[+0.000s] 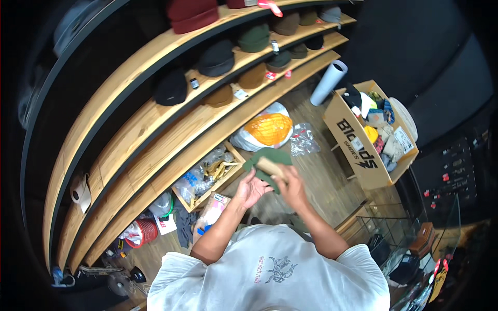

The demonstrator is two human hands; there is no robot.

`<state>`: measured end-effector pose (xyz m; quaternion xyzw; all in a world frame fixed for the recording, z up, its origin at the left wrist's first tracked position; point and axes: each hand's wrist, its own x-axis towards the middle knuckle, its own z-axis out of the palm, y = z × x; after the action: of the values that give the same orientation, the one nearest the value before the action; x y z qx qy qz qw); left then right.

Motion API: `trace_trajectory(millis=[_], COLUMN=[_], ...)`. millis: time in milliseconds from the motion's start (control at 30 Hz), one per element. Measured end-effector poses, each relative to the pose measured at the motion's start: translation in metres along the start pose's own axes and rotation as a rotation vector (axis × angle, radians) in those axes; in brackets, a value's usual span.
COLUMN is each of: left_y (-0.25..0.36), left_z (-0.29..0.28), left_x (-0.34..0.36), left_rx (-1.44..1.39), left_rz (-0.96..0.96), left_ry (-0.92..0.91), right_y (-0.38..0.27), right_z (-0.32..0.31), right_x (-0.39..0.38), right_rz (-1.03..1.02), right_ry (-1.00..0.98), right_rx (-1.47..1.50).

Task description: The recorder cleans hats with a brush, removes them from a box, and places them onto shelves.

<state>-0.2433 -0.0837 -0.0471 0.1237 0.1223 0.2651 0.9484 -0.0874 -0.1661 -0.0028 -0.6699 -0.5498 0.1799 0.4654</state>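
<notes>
a green cap (282,155) was held by the left hand (251,190); over it, a tan, brush-like tool (268,166) was gripped firmly in the right hand (293,187).

"Where's the lettering around you?"
"To your right: big dark letters on the side of the cardboard box (381,179)."
"And on you?"
"Your white T-shirt (218,280) carries a small line of reddish print. The tag (194,83) on the dark hat (171,89) is too small to read."
</notes>
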Motion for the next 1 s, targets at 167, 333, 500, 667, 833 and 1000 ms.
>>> trace_trajectory(millis=[167, 333, 500, 667, 833, 1000], left_y=[0.035, 0.074, 0.105, 0.132, 0.145, 0.156], left_z=[-0.011, -0.061, -0.088, -0.117, -0.14, -0.161], left_x=[-0.047, -0.064, -0.062, -0.057, -0.051, -0.038], left_rx=[0.129, 0.136, 0.085, 0.04, 0.013, 0.002], left_rz=[0.069, 0.125, 0.147, 0.164, 0.18, 0.205], left_ry=[0.177, 0.285, 0.347, 0.393, 0.515, 0.537], right_y=[0.052, 0.04, 0.039, 0.026, 0.012, 0.041], right_z=[0.026, 0.097, 0.168, 0.247, 0.302, 0.345], right_x=[0.032, 0.08, 0.149, 0.214, 0.259, 0.285], right_rz=[0.225, 0.43, 0.429, 0.297, 0.066, -0.024], right_ry=[0.137, -0.11, -0.296, -0.445, -0.442, -0.412], right_rx=[-0.037, 0.426, 0.553, 0.514, 0.194, 0.184])
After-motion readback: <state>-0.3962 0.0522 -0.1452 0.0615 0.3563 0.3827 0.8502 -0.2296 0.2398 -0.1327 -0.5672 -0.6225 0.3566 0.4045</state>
